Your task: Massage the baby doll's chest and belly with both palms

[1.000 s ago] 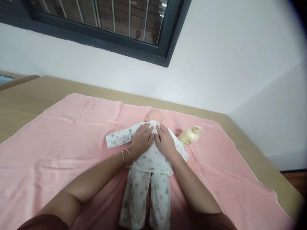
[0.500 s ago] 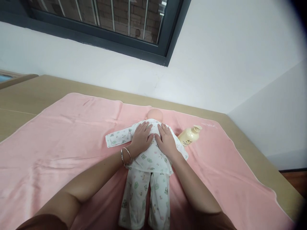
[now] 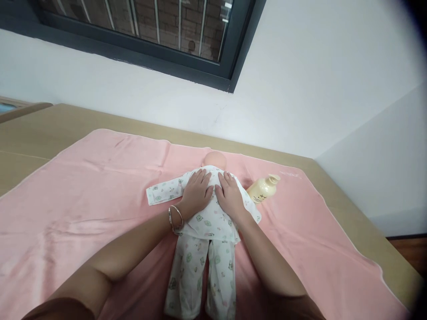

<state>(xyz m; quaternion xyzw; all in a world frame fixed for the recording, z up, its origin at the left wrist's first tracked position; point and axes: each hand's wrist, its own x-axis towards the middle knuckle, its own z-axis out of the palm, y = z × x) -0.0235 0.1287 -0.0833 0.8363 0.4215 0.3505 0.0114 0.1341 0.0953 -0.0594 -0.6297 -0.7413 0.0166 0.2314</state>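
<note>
A baby doll [image 3: 208, 220] in white printed pyjamas lies with its bald head pointing away from me, apparently face down. My left hand [image 3: 197, 189] rests flat on the left side of its upper back, fingers stretched out. Flat on the right side of the back lies my right hand [image 3: 231, 195], its thumb close to the left one. Neither hand grips anything. The doll's left-side sleeve reaches out sideways, while the other sleeve is partly hidden by my right arm. Just right of the doll, a cream pump bottle [image 3: 263, 189] lies tilted.
Under the doll a pink blanket [image 3: 110, 178] with some wrinkles covers much of the wooden table [image 3: 76, 120]. A white wall [image 3: 283, 89] rises behind the table, with a dark-framed window [image 3: 230, 66] in it. Another wall stands at the right.
</note>
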